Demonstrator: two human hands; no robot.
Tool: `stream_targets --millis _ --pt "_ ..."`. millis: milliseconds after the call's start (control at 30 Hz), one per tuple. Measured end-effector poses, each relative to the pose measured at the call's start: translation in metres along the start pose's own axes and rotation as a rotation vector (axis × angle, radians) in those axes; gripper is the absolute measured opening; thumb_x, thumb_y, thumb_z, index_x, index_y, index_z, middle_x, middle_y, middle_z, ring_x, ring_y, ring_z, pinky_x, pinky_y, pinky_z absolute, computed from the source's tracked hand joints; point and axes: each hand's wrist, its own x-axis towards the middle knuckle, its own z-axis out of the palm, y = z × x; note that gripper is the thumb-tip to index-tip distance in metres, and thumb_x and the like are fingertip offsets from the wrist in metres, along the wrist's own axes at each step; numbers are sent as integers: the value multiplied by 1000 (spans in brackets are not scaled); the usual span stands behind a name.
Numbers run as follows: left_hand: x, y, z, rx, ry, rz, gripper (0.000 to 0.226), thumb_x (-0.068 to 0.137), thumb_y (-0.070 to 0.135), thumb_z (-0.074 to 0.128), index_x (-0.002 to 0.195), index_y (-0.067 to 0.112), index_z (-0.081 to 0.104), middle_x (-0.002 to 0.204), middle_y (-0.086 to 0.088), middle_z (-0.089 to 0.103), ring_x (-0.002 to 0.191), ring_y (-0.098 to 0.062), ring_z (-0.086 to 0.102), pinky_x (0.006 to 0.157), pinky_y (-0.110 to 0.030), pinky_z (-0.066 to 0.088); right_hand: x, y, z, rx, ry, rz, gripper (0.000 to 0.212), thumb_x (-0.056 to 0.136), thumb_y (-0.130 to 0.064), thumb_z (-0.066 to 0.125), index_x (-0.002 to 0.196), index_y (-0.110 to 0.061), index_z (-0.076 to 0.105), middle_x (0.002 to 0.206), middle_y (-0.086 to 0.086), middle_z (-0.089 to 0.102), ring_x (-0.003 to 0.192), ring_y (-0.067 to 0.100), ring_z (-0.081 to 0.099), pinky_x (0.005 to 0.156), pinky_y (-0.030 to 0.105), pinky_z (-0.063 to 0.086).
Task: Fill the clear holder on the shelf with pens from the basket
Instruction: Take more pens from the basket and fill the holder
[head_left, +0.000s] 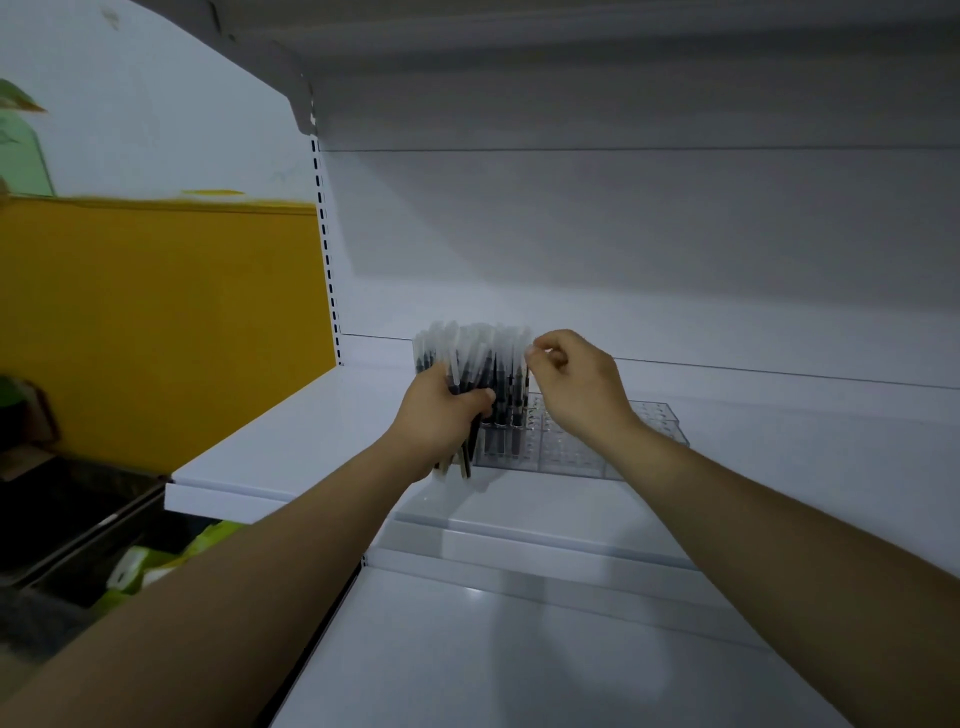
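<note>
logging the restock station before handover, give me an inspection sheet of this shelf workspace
surface: white shelf, holder set toward its back
job's things: clear holder, left slots filled with upright pens, right slots unfilled
clutter: nothing seen
grippers: left hand grips a bundle of pens at the holder's left end; right hand pinches the top of a single pen at the filled edge
cables: nothing seen
surroundings: yellow wall panel to the left; green packs by a dark bin below; lower shelf underneath

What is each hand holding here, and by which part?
The left hand grips a bundle of pens round their barrels; right hand pinches one pen by its cap end.
</note>
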Motion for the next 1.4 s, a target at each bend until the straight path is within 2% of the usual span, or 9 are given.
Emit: stream_targets --millis 100,167,300,367,600,733,900,1167,1400 --pt "0 6 10 16 -52 31 6 91 12 61 94 13 66 84 -10 69 74 -21 63 71 -33 53 1 -6 -9 99 -123 -10 30 96 -31 53 121 -17 64 110 -6 60 101 9 55 85 19 40" --pt "0 9 17 10 -90 48 10 90 12 61 98 13 67 88 -11 70 80 -23 66 79 -39 55 1 -7 -13 131 -159 -16 23 96 -26 56 112 -16 68 103 -8 62 99 10 57 87 23 43" --pt "0 10 23 -4 -93 37 15 91 12 61 106 12 66 94 -6 71 91 -22 67 87 -39 54 6 -2 -16 207 -97 39 9 94 -21 57 87 -21 63 87 -9 63 87 13 61 76 23 48" --pt "1 6 23 -7 -77 18 15 91 13 62 106 14 64 97 -3 70 92 -20 66 87 -38 54 13 3 -19 259 2 88 14 95 -21 54 82 -21 60 89 0 66 89 20 65 81 36 55" --pt "2 2 17 25 -109 -55 0 94 15 58 94 15 58 74 -4 61 60 -15 55 53 -22 51 37 19 -26 221 197 99 7 98 -20 48 95 -19 54 95 1 64 89 24 65 83 47 56" --pt "4 1 18 79 -138 -67 11 97 21 52 89 16 56 71 -4 57 60 -17 50 55 -26 44 41 24 -12 181 170 79 8 99 -17 46 103 -15 53 87 -8 56 89 21 61 86 41 55" --pt "7 0 17 66 -139 -99 8 94 10 50 94 7 58 71 -12 52 63 -21 44 54 -29 37 45 32 0 112 113 72 17 100 -19 45 110 -9 55 97 3 60 88 26 62 78 35 51" --pt "8 -7 15 25 -119 -66 17 93 5 53 83 17 59 67 -8 58 61 -19 53 60 -27 46 57 40 11 -12 15 111 18 100 -20 44 107 -8 56 82 4 58 73 25 57 67 34 48" --pt "7 -7 9 -91 -107 -56 10 93 5 57 98 12 63 82 -5 68 64 -10 65 58 -17 54 60 46 18 -208 -68 156 30 100 -27 46 110 -2 57 108 13 62 96 30 58 81 35 46"
